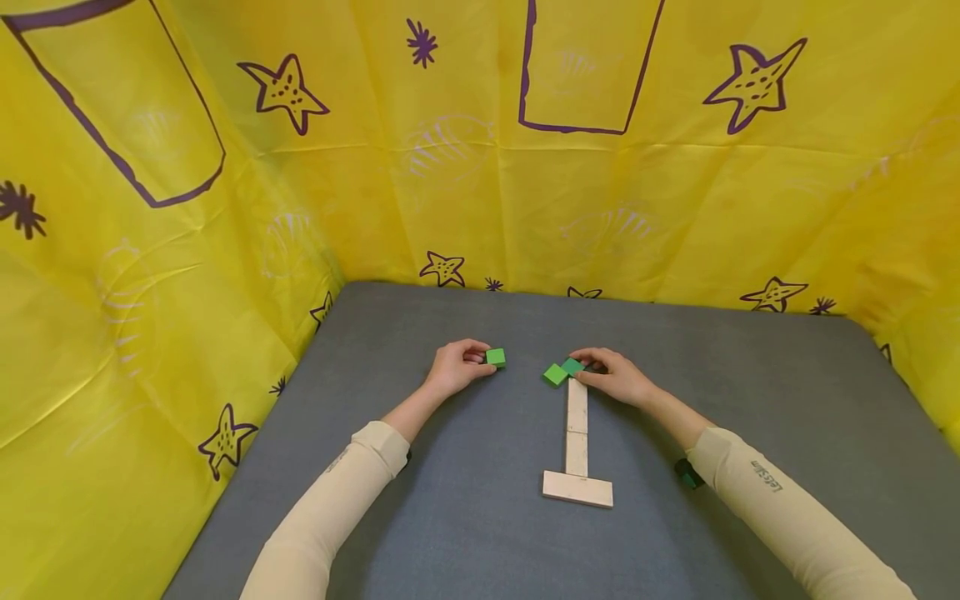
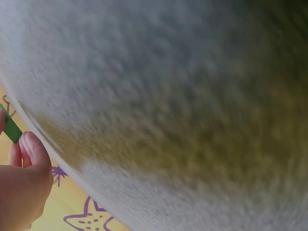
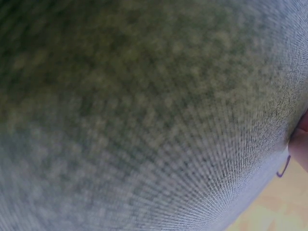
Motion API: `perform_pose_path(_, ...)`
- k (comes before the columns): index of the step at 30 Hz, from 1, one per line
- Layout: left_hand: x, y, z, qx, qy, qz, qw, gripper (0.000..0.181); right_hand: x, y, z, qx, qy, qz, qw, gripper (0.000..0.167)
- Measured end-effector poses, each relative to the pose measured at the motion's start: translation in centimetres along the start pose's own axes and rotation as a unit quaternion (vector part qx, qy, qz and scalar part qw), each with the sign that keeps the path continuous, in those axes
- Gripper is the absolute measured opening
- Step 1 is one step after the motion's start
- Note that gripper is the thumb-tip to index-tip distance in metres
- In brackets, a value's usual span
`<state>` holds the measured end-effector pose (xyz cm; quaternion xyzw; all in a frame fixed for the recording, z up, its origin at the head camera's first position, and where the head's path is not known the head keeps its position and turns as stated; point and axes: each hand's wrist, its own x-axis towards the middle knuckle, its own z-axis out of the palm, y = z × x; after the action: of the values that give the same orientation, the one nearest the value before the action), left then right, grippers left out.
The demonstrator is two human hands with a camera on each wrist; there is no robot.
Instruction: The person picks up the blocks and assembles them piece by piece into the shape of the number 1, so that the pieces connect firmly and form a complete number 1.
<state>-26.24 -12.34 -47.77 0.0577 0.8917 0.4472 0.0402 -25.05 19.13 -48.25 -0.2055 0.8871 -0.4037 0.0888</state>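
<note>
In the head view my left hand [image 1: 455, 367] pinches a bright green block [image 1: 496, 357] between thumb and fingers, left of the other pieces. That block shows partly at the edge of the left wrist view, where the left hand [image 2: 26, 187] holds it. My right hand [image 1: 613, 377] pinches a darker green block [image 1: 572, 367] at the far end of a line of pale wooden planks [image 1: 577, 408]. Against that block's left side lies another light green block [image 1: 555, 375]. Only a sliver of the right hand [image 3: 301, 144] appears in the right wrist view.
A pale plank [image 1: 577, 489] lies crosswise at the near end of the line, forming an upside-down T on the grey table [image 1: 465, 517]. Yellow cloth [image 1: 450, 200] with purple starfish drawings hangs behind the table and along its left and right sides.
</note>
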Motion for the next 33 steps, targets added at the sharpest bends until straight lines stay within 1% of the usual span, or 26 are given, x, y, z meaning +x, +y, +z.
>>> perform_pose_path(5, -0.3, 0.2, 0.3, -0.017, 0.005, 0.006, 0.9998, 0.034, 0.0, 0.1, 0.0, 0.000, -0.001, 0.003, 1.0000, 0.039)
perform_pose_path(12, -0.9, 0.8, 0.5, -0.045, 0.002, -0.013, 0.9989, 0.035, 0.0, 0.2, 0.0, -0.001, 0.004, -0.006, 1.0000, 0.038)
perform_pose_path(20, -1.6, 1.6, 0.9, -0.064, 0.002, -0.021, 0.9977, 0.036, 0.0, 0.3, 0.2, 0.000, 0.005, -0.009, 0.9999, 0.038)
perform_pose_path(29, -2.0, 2.2, 1.5, -0.090, -0.008, -0.025, 0.9956, 0.037, 0.1, 0.3, 0.1, 0.000, 0.007, -0.007, 1.0000, 0.037)
perform_pose_path(33, -2.0, 2.2, 1.9, -0.093, -0.013, -0.023, 0.9953, 0.037, 0.1, 0.3, 0.1, -0.001, 0.006, -0.007, 1.0000, 0.038)
